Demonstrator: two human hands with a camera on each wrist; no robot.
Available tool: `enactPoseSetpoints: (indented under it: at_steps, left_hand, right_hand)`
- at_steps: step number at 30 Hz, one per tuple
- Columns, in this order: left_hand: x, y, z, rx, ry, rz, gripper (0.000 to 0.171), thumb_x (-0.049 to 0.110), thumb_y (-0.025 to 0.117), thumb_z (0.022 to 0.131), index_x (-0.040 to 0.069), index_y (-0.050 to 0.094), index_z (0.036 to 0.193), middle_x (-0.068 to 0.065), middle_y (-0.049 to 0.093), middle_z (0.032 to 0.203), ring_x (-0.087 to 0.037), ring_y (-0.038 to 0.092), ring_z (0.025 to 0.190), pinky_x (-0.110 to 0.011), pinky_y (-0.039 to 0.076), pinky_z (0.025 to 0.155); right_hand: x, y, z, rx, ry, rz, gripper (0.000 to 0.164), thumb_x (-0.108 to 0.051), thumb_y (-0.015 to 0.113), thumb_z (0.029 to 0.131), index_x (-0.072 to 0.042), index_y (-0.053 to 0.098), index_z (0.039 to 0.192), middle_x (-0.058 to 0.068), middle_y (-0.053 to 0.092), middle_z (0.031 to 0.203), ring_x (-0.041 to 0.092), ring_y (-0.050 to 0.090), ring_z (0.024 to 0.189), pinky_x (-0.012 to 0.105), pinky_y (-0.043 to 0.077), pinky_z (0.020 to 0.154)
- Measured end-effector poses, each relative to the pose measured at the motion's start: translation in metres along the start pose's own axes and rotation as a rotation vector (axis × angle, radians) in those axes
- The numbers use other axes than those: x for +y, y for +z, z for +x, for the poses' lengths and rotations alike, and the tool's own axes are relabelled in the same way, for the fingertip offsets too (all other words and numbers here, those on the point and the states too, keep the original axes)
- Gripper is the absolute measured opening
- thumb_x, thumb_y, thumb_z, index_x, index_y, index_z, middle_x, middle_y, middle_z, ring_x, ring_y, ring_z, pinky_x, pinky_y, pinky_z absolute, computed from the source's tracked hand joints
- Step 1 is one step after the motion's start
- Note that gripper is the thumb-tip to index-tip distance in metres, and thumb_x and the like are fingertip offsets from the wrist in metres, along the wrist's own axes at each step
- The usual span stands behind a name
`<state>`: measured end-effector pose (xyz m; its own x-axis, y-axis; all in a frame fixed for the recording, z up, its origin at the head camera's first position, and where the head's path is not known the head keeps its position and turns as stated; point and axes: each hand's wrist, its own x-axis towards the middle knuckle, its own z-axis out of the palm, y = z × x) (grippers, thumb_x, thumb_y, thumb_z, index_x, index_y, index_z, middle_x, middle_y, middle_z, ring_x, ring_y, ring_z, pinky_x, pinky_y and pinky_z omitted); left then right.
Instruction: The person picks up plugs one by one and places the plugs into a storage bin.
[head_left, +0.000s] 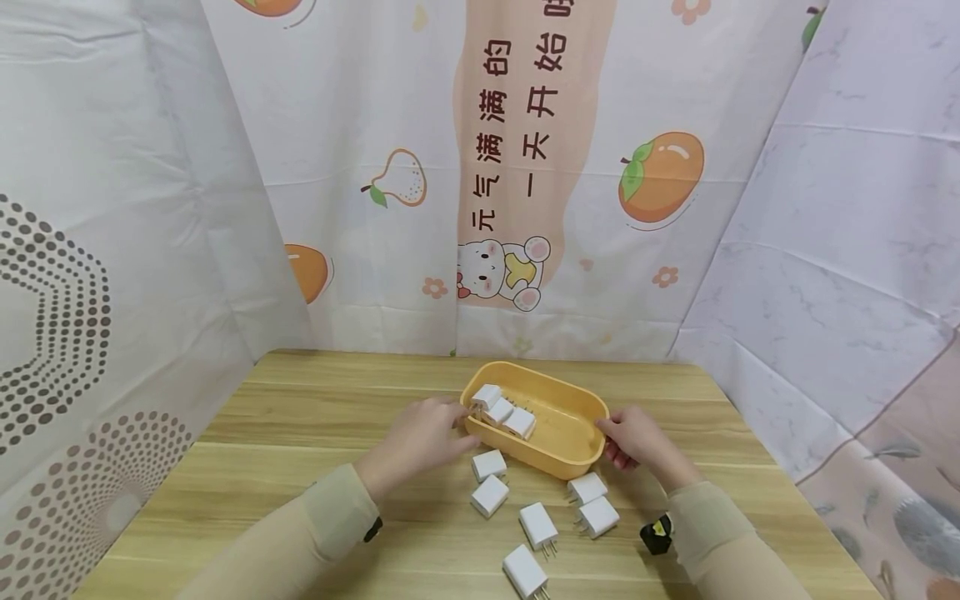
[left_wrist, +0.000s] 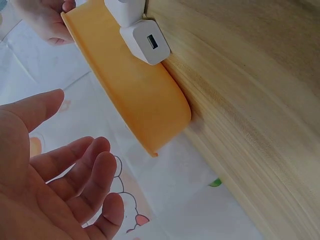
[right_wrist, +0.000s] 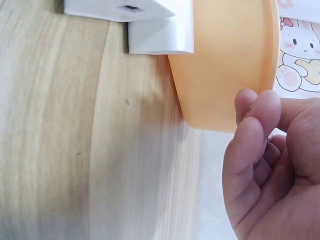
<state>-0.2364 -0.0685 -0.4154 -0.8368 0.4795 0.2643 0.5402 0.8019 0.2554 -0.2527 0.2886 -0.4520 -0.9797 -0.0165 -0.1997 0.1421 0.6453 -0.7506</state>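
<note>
A yellow plastic bin [head_left: 558,454] stands on the wooden table, with three white charger plugs [head_left: 519,422] grouped at its left end. My right hand [head_left: 633,437] pinches the rim at the bin's right end between thumb and fingers. Beside the left end is my left hand [head_left: 426,437], its fingers loosely bent; the left wrist view shows a gap between that hand [left_wrist: 75,175] and the bin [left_wrist: 145,100], with nothing in the palm. In the right wrist view, the right hand's fingertips [right_wrist: 250,135] meet the bin's edge.
Several more white charger plugs lie on the table [head_left: 300,433] in front of the bin, among them one charger plug [head_left: 490,496] near the left hand and another charger plug [head_left: 598,517] near the right wrist. Printed curtains [head_left: 375,275] hang behind and at both sides.
</note>
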Motion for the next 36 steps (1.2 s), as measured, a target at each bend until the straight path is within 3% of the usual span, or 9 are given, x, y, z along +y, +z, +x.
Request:
enactPoseSetpoints:
  at_steps: [8, 15, 23, 30, 36]
  left_hand:
    - [0.001, 0.004, -0.001, -0.006, 0.010, 0.015, 0.041, 0.047, 0.078, 0.087, 0.010, 0.077, 0.105, 0.006, 0.065, 0.081, -0.008, 0.053, 0.065, -0.028, 0.045, 0.056]
    - [0.009, 0.009, -0.004, -0.056, 0.018, 0.054, 0.038, 0.051, 0.074, 0.088, 0.014, 0.077, 0.096, 0.011, 0.059, 0.073, -0.008, 0.052, 0.062, -0.031, 0.042, 0.053]
    - [0.023, 0.020, -0.013, -0.134, 0.055, 0.075, 0.038, 0.052, 0.074, 0.088, 0.015, 0.074, 0.093, 0.010, 0.063, 0.078, -0.010, 0.056, 0.068, -0.032, 0.046, 0.058]
    - [0.035, 0.033, -0.016, -0.213, 0.045, 0.118, 0.038, 0.055, 0.072, 0.087, 0.022, 0.062, 0.073, 0.011, 0.051, 0.063, -0.011, 0.049, 0.057, -0.034, 0.040, 0.051]
    - [0.039, 0.042, -0.017, -0.221, 0.055, 0.187, 0.044, 0.058, 0.071, 0.086, 0.023, 0.056, 0.064, 0.010, 0.049, 0.059, -0.011, 0.047, 0.053, -0.034, 0.038, 0.047]
  right_hand:
    - [0.001, 0.001, -0.001, 0.009, -0.001, 0.001, 0.037, -0.019, 0.052, 0.106, -0.004, 0.057, 0.073, 0.007, 0.058, 0.056, 0.014, 0.052, 0.043, 0.030, 0.049, 0.043]
    - [0.000, 0.000, 0.000, 0.005, -0.002, -0.005, 0.037, -0.020, 0.051, 0.106, -0.004, 0.058, 0.073, 0.007, 0.059, 0.056, 0.013, 0.052, 0.043, 0.030, 0.050, 0.044]
    - [0.000, 0.000, 0.000, 0.016, 0.000, -0.008, 0.036, -0.020, 0.052, 0.106, -0.003, 0.060, 0.076, 0.008, 0.059, 0.057, 0.014, 0.053, 0.043, 0.030, 0.050, 0.044]
    - [0.001, 0.000, 0.000, 0.017, 0.001, -0.002, 0.036, -0.020, 0.052, 0.106, -0.004, 0.059, 0.074, 0.008, 0.059, 0.058, 0.014, 0.053, 0.043, 0.030, 0.050, 0.044]
    - [0.002, 0.000, 0.000, 0.017, -0.002, -0.004, 0.037, -0.021, 0.052, 0.106, -0.004, 0.059, 0.074, 0.008, 0.059, 0.057, 0.014, 0.053, 0.043, 0.030, 0.050, 0.044]
